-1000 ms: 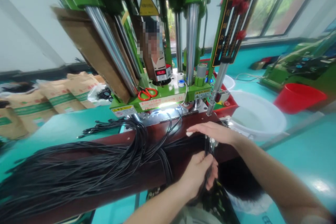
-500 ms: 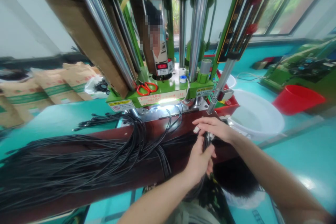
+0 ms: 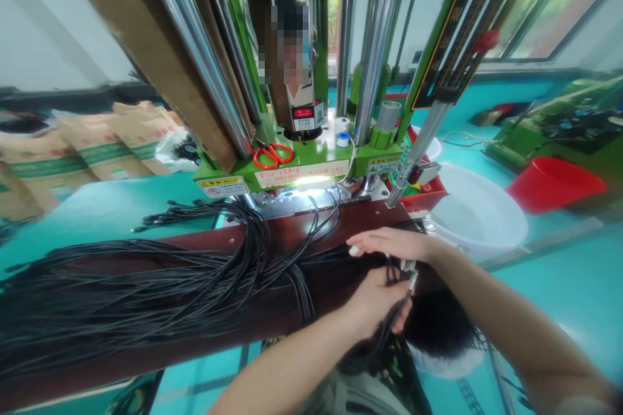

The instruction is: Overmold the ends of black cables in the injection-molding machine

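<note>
My left hand [image 3: 378, 301] is closed round a bundle of black cables [image 3: 389, 324], whose pale metallic ends [image 3: 409, 267] stick out past the fingers. Just above it my right hand [image 3: 394, 244] is held flat, palm down, with its fingers stretched to the left and a white cover on one fingertip. Whether the right palm touches the cable ends is hidden. A large spread of black cables [image 3: 146, 298] lies on the dark red board [image 3: 195, 243] to the left, and some of them run up under the green press [image 3: 311, 165].
Red-handled scissors [image 3: 272, 155] lie on the press plate beside a blue and white roll [image 3: 343, 139]. A white basin [image 3: 477, 207] and a red bucket [image 3: 555, 185] stand at the right. Paper sacks [image 3: 97, 142] are at the far left.
My left hand has moved a little right and down with its bundle. The right hand has flattened out above it, slightly lower. The view has shifted slightly.
</note>
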Motion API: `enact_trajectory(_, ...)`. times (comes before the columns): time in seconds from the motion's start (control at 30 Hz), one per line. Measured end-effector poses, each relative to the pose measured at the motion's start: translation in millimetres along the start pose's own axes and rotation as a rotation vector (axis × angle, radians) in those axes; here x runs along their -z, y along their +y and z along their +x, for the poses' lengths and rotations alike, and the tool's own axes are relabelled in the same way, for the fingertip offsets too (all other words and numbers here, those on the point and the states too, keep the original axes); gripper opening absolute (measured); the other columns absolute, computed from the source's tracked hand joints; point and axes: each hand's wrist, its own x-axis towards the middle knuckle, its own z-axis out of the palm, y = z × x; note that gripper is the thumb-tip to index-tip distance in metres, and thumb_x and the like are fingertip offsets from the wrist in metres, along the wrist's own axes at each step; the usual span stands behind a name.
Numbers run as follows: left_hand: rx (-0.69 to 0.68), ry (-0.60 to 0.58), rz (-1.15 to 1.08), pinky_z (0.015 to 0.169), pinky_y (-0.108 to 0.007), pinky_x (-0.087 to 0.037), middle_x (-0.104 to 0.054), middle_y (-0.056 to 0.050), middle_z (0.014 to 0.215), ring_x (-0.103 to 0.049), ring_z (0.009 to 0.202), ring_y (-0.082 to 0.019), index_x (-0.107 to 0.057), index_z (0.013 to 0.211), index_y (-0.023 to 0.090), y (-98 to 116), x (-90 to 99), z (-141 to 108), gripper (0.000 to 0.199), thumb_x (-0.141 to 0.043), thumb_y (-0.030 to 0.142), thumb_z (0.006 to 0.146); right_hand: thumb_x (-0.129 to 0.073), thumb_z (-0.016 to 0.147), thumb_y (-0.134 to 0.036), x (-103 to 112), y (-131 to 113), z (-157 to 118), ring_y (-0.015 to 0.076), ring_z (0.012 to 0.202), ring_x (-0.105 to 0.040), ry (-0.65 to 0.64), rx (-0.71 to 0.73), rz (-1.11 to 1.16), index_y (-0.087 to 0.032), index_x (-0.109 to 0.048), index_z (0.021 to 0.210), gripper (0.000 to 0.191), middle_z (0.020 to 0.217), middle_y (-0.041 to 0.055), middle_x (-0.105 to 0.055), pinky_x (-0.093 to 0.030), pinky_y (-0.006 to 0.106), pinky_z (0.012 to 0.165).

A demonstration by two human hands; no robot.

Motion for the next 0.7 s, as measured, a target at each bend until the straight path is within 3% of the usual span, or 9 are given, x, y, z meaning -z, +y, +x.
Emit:
enact_trajectory(0.1,-0.015,0.02,-0.151,0.033,-0.018,-0.037,-0.053,0.002,0.052,-0.049,0.036,-0.01,-0.043,0.079,0.016,1.7,-0.3,2.4,0.04,-0.063,0.048,0.068,-0.038,0.091,-0.044,-0.8,-3.5,0.1,0.02,0.107,-0.054,-0.001,-0.004,0.0,-0.013,-0.051,0.123,0.047,0.115,0.0106,-0.06,-0.036,0.039,0.097)
enact_trajectory(0.23,-0.002,-0.065,-0.264,0.046,-0.027,-0.047,-0.061,-0.005,0.067,-0.062,0.054,-0.018,-0.037,0.09,0.017,8.1,-0.5,5.7,0.043,-0.06,0.049,0.071,-0.035,0.092,-0.043,1.3,-15.7,-3.2,0.0205,0.111,-0.051,0.102,0.003,-0.081,-0.02,-0.054,0.121,0.042,0.12,0.0051,-0.057,-0.034,0.039,0.099)
enact_trajectory(0.3,-0.038,-0.042,-0.254,0.046,-0.025,-0.046,-0.06,-0.004,0.065,-0.06,0.051,-0.015,-0.038,0.089,0.016,10.2,0.1,8.6,0.042,-0.059,0.048,0.072,-0.035,0.092,-0.044,2.2,-19.9,-1.2,0.0204,0.111,-0.051,0.117,0.042,-0.149,-0.02,-0.057,0.118,0.042,0.119,0.004,-0.058,-0.033,0.037,0.099)
enact_trajectory(0.43,-0.195,0.123,-0.232,0.036,-0.017,-0.031,-0.051,0.004,0.054,-0.039,0.036,-0.004,-0.042,0.078,0.016,10.7,4.8,15.4,0.036,-0.062,0.044,0.07,-0.036,0.09,-0.046,1.7,-19.9,12.5,0.021,0.114,-0.048,0.099,0.068,-0.29,-0.017,-0.055,0.121,0.046,0.123,0.0062,-0.055,-0.033,0.036,0.1)
enact_trajectory(0.57,-0.233,0.162,-0.236,0.036,-0.018,-0.03,-0.047,0.006,0.051,-0.039,0.036,-0.005,-0.04,0.079,0.017,12.9,15.9,17.0,0.041,-0.063,0.049,0.067,-0.04,0.088,-0.049,4.7,-9.9,32.8,0.0219,0.114,-0.048,0.107,0.033,-0.42,-0.017,-0.052,0.124,0.049,0.127,0.0071,-0.052,-0.033,0.036,0.1)
enact_trajectory(0.63,-0.241,0.177,-0.228,0.035,-0.017,-0.029,-0.046,0.007,0.05,-0.038,0.035,-0.005,-0.039,0.082,0.019,15.8,24.1,14.5,0.042,-0.062,0.052,0.068,-0.034,0.092,-0.046,12.7,0.0,45.0,0.0194,0.115,-0.047,0.249,0.045,-0.491,-0.017,-0.053,0.123,0.046,0.127,0.0057,-0.052,-0.033,0.032,0.1)
enact_trajectory(0.7,-0.268,0.226,-0.238,0.035,-0.016,-0.026,-0.043,0.009,0.049,-0.035,0.034,-0.004,-0.038,0.085,0.021,17.9,33.4,11.2,0.044,-0.062,0.053,0.068,-0.027,0.095,-0.037,24.8,12.9,58.1,0.0171,0.115,-0.048,0.479,-0.002,-0.644,-0.017,-0.053,0.12,0.041,0.125,0.005,-0.054,-0.034,0.029,0.098)
